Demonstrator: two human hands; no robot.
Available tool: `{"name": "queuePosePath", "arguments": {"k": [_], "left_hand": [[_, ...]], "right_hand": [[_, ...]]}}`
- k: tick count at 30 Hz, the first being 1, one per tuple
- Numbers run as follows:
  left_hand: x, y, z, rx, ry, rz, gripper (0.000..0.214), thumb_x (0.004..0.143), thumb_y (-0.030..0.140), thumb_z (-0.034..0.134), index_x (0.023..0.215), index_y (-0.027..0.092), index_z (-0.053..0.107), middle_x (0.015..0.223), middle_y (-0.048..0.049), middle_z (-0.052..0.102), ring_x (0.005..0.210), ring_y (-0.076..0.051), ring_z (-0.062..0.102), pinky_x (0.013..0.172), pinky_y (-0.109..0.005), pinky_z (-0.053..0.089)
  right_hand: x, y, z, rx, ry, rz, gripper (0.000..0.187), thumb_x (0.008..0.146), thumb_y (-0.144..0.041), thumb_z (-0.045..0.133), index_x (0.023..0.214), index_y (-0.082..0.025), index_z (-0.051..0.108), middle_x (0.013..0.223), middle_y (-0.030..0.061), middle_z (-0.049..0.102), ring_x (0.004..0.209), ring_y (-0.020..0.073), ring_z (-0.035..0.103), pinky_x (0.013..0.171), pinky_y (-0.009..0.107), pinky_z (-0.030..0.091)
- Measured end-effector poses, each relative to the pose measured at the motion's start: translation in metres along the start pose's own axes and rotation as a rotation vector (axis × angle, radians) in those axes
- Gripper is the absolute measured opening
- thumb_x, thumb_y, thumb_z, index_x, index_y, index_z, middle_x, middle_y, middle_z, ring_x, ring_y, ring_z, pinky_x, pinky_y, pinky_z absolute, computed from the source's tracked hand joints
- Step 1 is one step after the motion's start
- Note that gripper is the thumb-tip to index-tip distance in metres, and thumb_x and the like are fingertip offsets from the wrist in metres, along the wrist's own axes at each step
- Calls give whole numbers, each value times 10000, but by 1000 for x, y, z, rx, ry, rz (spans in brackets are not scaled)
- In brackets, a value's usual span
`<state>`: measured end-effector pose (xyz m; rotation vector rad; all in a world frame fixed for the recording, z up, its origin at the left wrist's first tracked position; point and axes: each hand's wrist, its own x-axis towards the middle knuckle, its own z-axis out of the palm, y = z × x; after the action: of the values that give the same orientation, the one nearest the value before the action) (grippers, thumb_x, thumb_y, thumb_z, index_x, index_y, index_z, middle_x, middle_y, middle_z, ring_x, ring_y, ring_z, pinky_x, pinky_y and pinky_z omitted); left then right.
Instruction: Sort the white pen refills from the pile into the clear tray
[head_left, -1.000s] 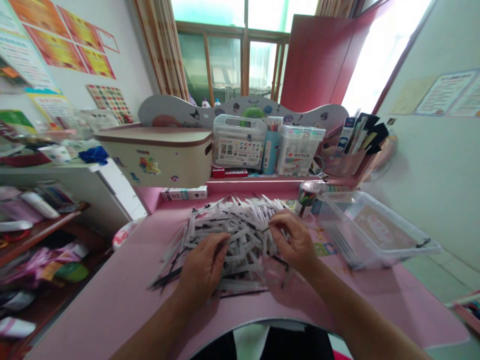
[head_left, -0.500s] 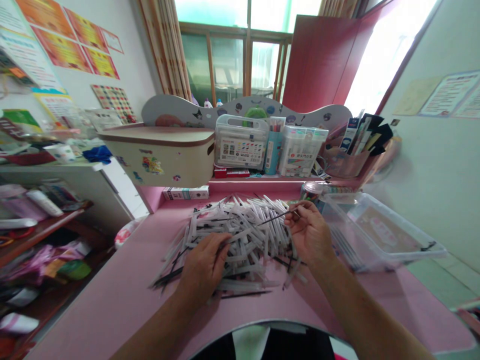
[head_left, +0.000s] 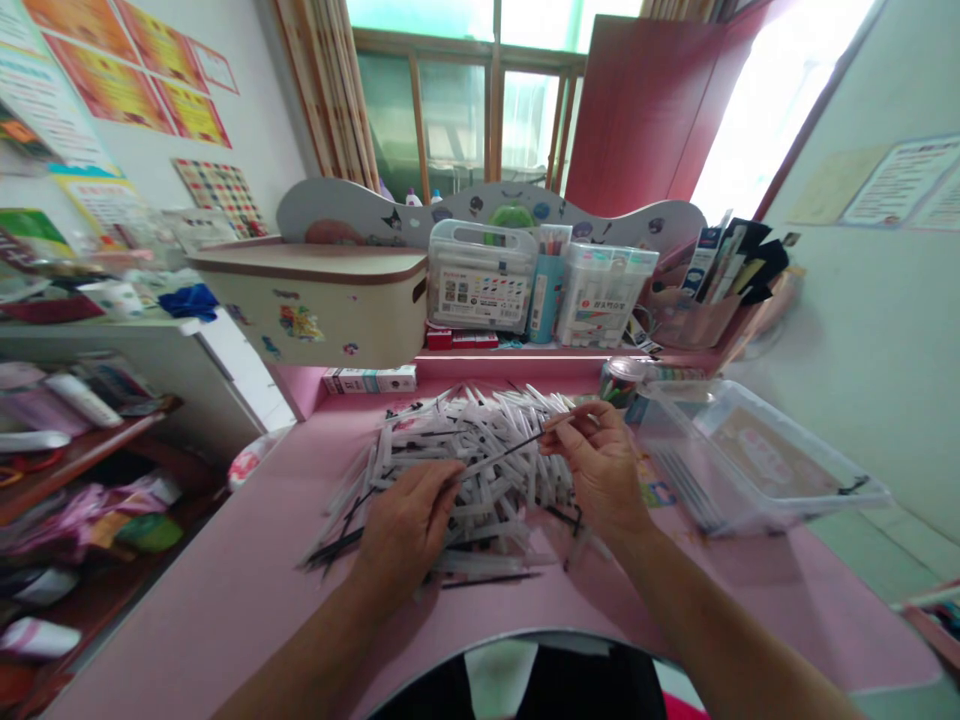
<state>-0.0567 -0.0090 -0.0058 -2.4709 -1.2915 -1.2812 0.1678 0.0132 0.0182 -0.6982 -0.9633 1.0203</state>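
Pinched in the fingers of my left hand (head_left: pixel 409 515) is a translucent white pen barrel (head_left: pixel 481 465), pointing up to the right. My right hand (head_left: pixel 602 465) grips a thin black pen refill (head_left: pixel 523 444) between thumb and fingers. The refill's lower end meets the barrel's open end and seems to be partly inside it; how deep I cannot tell. Beneath both hands spreads a heap of translucent pen barrels (head_left: pixel 480 520). Several loose black refills (head_left: pixel 341 548) lie at its left edge, and one black refill (head_left: pixel 491 579) rests in front.
On the pink desk (head_left: pixel 247 570), a clear plastic box (head_left: pixel 817 505) stands at the right, near a lidded jar (head_left: pixel 624 380). Behind, a shelf bears a cream storage box (head_left: pixel 322 315), a clear marker case (head_left: pixel 480 290) and a pink pen holder (head_left: pixel 690 322).
My right hand has moved left and slightly down with the refill, closer to my left hand. Less of the refill shows between the hands. My left hand has barely moved.
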Motion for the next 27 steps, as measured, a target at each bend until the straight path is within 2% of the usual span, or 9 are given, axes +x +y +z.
{"name": "queuePosePath", "arguments": {"k": [4,5,8,11,14,17,19,23,27], "left_hand": [[2,4,-4,-38,-14,19,187,938,189,507,1051,184,655,951,-68,744,878,-193,697,805,-313,554],[2,4,-5,-53,-15,23,186,934,188,515,1052,186,659,944,-67,743,878,-194,691,807,-317,550],[3,4,-7,-100,-6,-3,188,924,194,541,1060,193,671,930,-60,731,879,-197,670,809,-327,537],[2,2,-9,-150,3,-77,191,922,213,549,1061,201,680,930,-61,704,876,-196,654,794,-330,530],[0,0,-9,-248,-22,-185,183,926,239,547,1065,203,660,927,-56,689,838,-184,640,756,-319,523],[0,0,-11,-414,-6,-329,172,925,265,556,1078,204,607,952,-48,690,823,-169,637,736,-303,515],[2,1,-12,-554,36,-416,252,917,269,571,1163,216,545,976,-42,686,839,-163,645,727,-289,517],[9,4,-17,-726,161,-543,545,883,253,603,1376,264,373,942,-9,665,747,-133,632,647,-250,507],[16,4,-21,-806,291,-634,727,825,188,628,1457,310,292,875,29,621,678,-103,588,611,-219,483]], "right_hand": [[-13,3,4,-209,-159,-22,45,874,-250,645,890,-212,629,905,29,726,827,163,690,678,281,585],[-16,3,4,-282,-227,-55,57,891,-235,615,908,-213,665,962,43,718,894,172,678,720,292,580],[-24,2,4,-488,-444,-194,263,911,-157,557,1114,-254,693,1127,58,663,1045,187,622,857,327,536],[-28,3,3,-584,-574,-272,465,915,-103,513,1328,-308,574,1198,58,615,1084,187,591,911,350,503],[-28,7,0,-626,-576,-295,597,908,-78,496,1442,-339,434,1231,58,593,1088,185,579,908,350,495],[-23,10,-3,-642,-469,-317,679,886,-60,505,1483,-338,339,1214,59,593,1010,172,592,842,325,507],[-20,11,-5,-678,-434,-345,608,872,-60,517,1420,-304,421,1166,61,598,970,172,591,807,317,506],[-16,11,-6,-801,-460,-398,335,873,-92,531,1167,-229,615,1101,77,592,962,191,584,838,347,497],[-18,15,-6,-862,-483,-405,305,865,-103,537,1128,-219,639,1105,90,587,1022,218,578,888,377,494]]}}
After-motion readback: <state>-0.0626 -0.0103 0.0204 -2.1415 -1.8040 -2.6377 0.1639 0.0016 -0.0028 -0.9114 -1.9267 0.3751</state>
